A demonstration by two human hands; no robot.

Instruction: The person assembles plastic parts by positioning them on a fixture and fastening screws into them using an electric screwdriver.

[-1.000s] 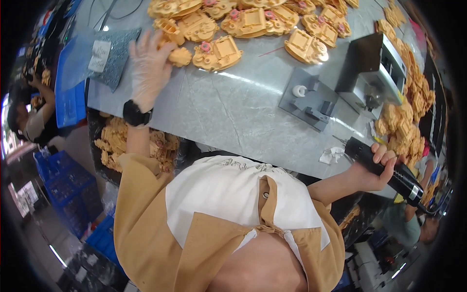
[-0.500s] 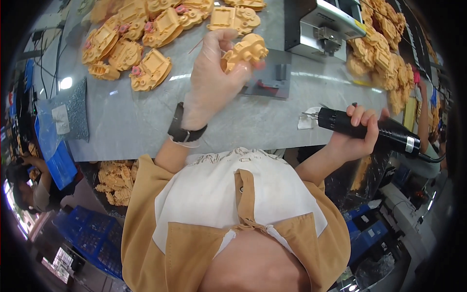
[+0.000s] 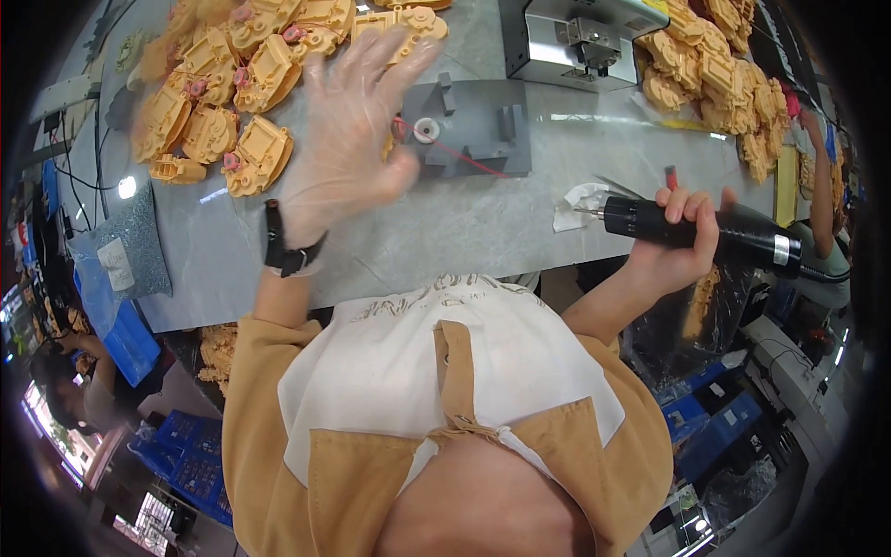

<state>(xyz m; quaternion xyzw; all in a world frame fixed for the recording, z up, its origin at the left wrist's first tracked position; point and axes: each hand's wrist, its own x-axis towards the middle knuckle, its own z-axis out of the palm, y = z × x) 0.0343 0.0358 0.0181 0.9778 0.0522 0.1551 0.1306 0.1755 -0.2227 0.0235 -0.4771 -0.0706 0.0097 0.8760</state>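
My left hand (image 3: 348, 139), in a thin clear glove, has its fingers spread above the table and is slightly blurred. It is beside a dark grey fixture plate (image 3: 469, 102) with raised blocks. On the plate are a small white ring (image 3: 427, 130) and a thin red wire (image 3: 464, 160). A sliver of yellow-orange plastic (image 3: 387, 147) shows at the hand's edge; the rest is hidden. My bare right hand (image 3: 682, 237) grips a black electric screwdriver (image 3: 640, 221), its bit pointing left over a crumpled white paper (image 3: 580, 204).
Yellow-orange plastic housings (image 3: 260, 153), some with pink-red pieces, lie at the left. More are heaped at the right (image 3: 710, 70). A silver and black machine (image 3: 580, 46) stands at the back. A bag of dark granules (image 3: 139, 246) rests at the left edge. Other people work on both sides.
My left hand has moved left and opened, and the yellow-orange housing it held is out of its fingers. The fixture plate now shows more fully. The right hand still holds the screwdriver.
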